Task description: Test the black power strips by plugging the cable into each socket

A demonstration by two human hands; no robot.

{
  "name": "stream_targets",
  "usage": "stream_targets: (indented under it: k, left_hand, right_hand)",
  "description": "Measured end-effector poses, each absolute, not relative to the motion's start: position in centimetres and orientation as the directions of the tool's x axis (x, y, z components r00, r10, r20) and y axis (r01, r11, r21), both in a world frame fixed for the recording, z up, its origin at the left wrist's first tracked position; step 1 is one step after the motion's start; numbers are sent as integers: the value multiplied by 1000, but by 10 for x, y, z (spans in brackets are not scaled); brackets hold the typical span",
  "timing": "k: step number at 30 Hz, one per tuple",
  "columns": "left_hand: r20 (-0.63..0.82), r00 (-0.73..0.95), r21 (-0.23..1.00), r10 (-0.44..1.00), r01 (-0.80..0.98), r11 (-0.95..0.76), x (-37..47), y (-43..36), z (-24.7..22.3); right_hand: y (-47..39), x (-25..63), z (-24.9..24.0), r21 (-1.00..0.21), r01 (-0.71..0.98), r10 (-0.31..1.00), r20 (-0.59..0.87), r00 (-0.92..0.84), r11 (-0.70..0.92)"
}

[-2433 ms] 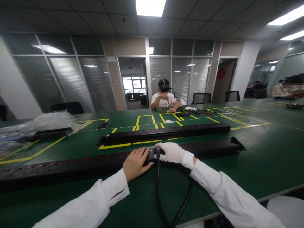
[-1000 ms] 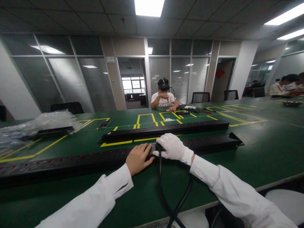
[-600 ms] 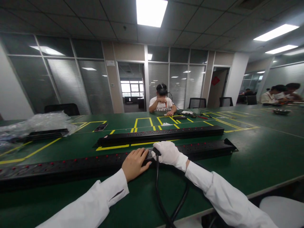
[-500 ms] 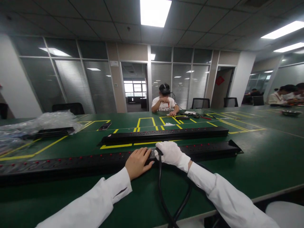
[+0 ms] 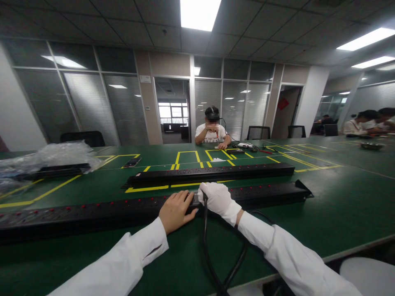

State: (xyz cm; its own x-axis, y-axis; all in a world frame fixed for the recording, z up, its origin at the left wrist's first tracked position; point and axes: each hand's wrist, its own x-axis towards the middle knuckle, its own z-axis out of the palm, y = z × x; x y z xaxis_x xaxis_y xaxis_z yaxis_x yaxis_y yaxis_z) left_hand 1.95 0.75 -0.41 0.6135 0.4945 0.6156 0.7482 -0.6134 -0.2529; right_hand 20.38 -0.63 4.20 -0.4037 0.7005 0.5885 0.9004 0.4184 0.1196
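A long black power strip (image 5: 101,211) with a row of small red dots along its top lies across the table in front of me. My left hand (image 5: 176,209), bare, holds it near the middle, fingers over the top and thumb at the near side. Just right of it, my right hand (image 5: 217,199) in a white glove is closed around the end of a thick black cable (image 5: 205,236), against the strip. The glove hides the cable's tip and whether it is joined to the strip. Below, the cable hangs in a loop past the table's near edge.
A second black power strip (image 5: 212,172) lies parallel behind. Clear plastic wrapping (image 5: 64,158) sits at the left, near a phone (image 5: 132,162). Yellow tape marks the green table (image 5: 333,193). Across it sits a person (image 5: 211,133) wearing a headset; a metal bowl (image 5: 372,146) stands far right.
The view has shifted slightly, so everything appears a little further left. Both hands keep about the same place on the strip, the right still closed around the cable end.
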Motion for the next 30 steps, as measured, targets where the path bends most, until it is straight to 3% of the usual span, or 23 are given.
stream_targets:
  k: [7, 16, 30]
  left_hand:
    - [629, 596, -242, 499, 760, -603, 21, 8, -4]
    - [602, 501, -163, 622, 840, -518, 42, 2, 2]
    - [586, 554, -167, 592, 797, -581, 45, 10, -1]
  right_hand:
    - [-3, 203, 43, 112, 900, 733, 543, -411, 422]
    - [-2, 201, 42, 99, 917, 732, 572, -370, 386]
    - [0, 204, 44, 112, 892, 718, 554, -422, 438]
